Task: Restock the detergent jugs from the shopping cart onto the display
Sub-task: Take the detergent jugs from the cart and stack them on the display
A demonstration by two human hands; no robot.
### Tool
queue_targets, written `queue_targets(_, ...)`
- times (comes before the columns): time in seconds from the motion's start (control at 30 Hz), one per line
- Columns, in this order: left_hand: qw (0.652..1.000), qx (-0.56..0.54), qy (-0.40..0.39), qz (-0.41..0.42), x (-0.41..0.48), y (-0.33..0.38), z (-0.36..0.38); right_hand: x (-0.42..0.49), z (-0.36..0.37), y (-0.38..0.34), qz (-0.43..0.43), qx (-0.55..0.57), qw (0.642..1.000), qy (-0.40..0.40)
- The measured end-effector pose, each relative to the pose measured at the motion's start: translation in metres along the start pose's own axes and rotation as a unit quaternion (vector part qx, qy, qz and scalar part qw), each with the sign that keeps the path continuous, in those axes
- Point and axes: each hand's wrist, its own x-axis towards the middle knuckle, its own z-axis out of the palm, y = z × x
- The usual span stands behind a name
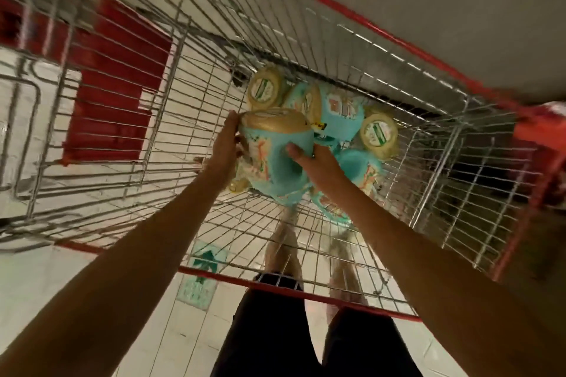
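Observation:
I look down into a wire shopping cart (309,70) with a red rim. Several turquoise detergent jugs with pale yellow caps lie at its far end, such as one jug (343,110) and a capped one (379,133). Both my arms reach into the cart. My left hand (225,147) grips the left side of the nearest turquoise jug (277,159) just below its cap. My right hand (318,167) holds the same jug from the right, thumb pressed on its body. The frame is motion-blurred, so labels are unreadable.
A red folded child-seat panel (113,95) is at the cart's left end. Pale tiled floor with a green arrow sticker (203,272) shows through the mesh. My legs in dark trousers (269,333) stand against the near rim. The display is out of view.

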Motion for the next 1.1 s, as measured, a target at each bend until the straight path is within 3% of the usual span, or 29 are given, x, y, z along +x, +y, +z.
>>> queue_targets(0.3, 0.972, -0.18, -0.145, -0.033, -0.126, 0.01, 0.059, -0.129, -0.072, -0.048, -0.054, 0.058, 0.993, 0.084)
queue_targets(0.47, 0.957, -0.187, -0.22, -0.006, -0.198, 0.01, 0.098, -0.196, -0.108, -0.052, -0.078, 0.132, 0.977, 0.146)
queue_targets(0.57, 0.951, -0.157, -0.265, 0.032, -0.236, 0.012, 0.121, -0.236, -0.131, -0.044, -0.065, 0.151, 0.976, 0.146)
queue_targets(0.8, 0.943, -0.115, -0.307, 0.052, -0.31, 0.025, 0.179, -0.325, -0.175, -0.034, -0.147, 0.25, 0.945, 0.147)
queue_targets(1.1, 0.918, 0.027, -0.378, 0.116, -0.392, 0.029, 0.256, -0.422, -0.245, -0.007, -0.212, 0.277, 0.91, 0.223)
